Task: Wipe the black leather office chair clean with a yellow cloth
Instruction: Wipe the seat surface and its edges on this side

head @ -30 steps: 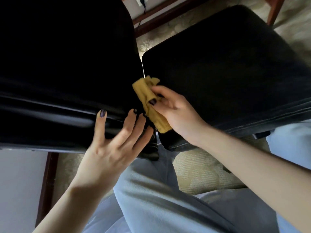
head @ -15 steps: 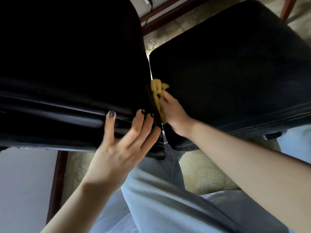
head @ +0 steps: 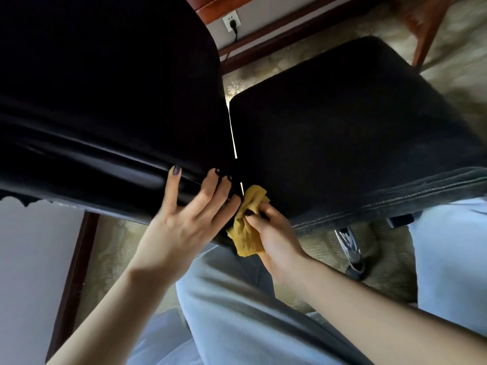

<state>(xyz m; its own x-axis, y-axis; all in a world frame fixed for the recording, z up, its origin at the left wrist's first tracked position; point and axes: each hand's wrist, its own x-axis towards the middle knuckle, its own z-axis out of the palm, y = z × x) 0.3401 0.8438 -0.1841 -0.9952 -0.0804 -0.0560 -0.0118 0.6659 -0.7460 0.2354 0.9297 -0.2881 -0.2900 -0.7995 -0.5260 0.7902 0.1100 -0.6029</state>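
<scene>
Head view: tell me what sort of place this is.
Probably an indoor room, home or office: patterned carpet, a wall socket above dark wooden skirting, and a black leather office chair.

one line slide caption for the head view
Left hand rests on the black backrest while the right hand holds a yellow cloth at the near corner of the seat.

One black leather chair (head: 329, 167), made of two pads: one backrest (head: 105, 101), one seat (head: 355, 114). One yellow cloth (head: 247, 233). Two hands: left hand (head: 184, 227), right hand (head: 276, 233). One wall socket (head: 229, 20) with one plug (head: 234, 29). One chrome leg (head: 349, 243).
</scene>
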